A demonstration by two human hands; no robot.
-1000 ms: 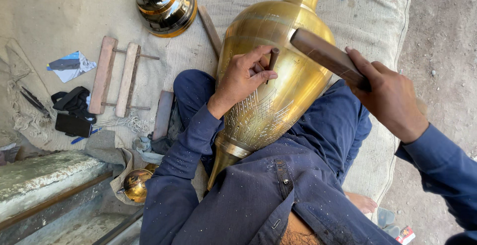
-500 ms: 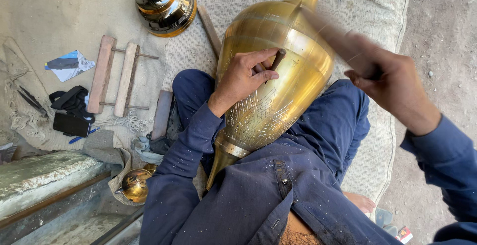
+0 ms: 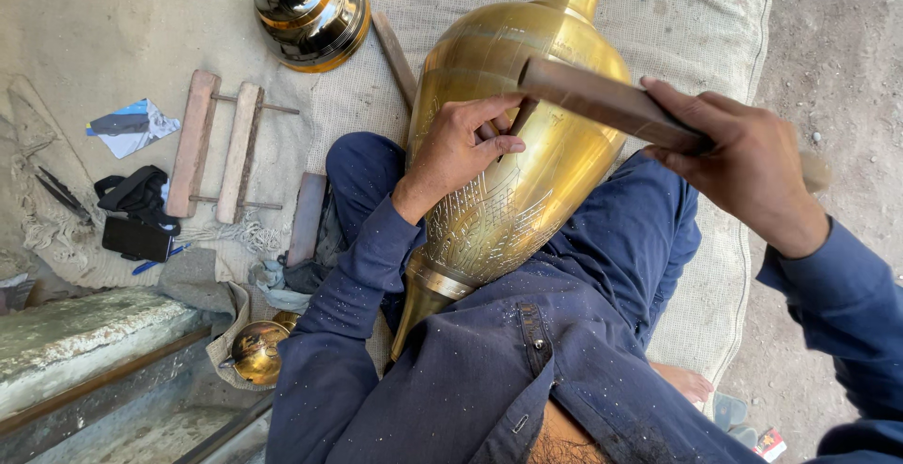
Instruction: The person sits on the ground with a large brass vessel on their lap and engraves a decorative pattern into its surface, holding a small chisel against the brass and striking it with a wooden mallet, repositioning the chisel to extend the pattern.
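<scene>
**benchwatch:** Watching the head cam feed here. The big brass vase [image 3: 513,135] lies tilted across my guy's lap, neck pointing away from him, foot tucked against his shirt. The left hand [image 3: 461,144] rests on the belly of the vase, fingers clenched around a thin chisel [image 3: 520,118] whose tip touches the metal just past the fingertips. The right hand [image 3: 743,158] is closed tight on a wooden mallet [image 3: 602,102], its head hanging just above the chisel's top end.

**tinsmith_lurker:** So which step is that, marking or cutting?

**benchwatch:** I'd call it cutting. There's a block of fine engraved lines on the vase just below the left wrist, towards the foot, and bare polished metal up past the chisel. My read is he's mid-pattern, working line by line.

**tinsmith_lurker:** What does the next hit need?

**benchwatch:** Guessing here: the mallet has to land square on the chisel top, and the left hand has to keep the tip from skating on that curved surface. The vase only sits on his legs, so it could roll.

**tinsmith_lurker:** Anything else about?

**benchwatch:** A second metal pot [image 3: 306,3] stands well beyond the left hand on the cloth mat [image 3: 696,13], with a wooden frame [image 3: 216,149] off to that side too.
</scene>
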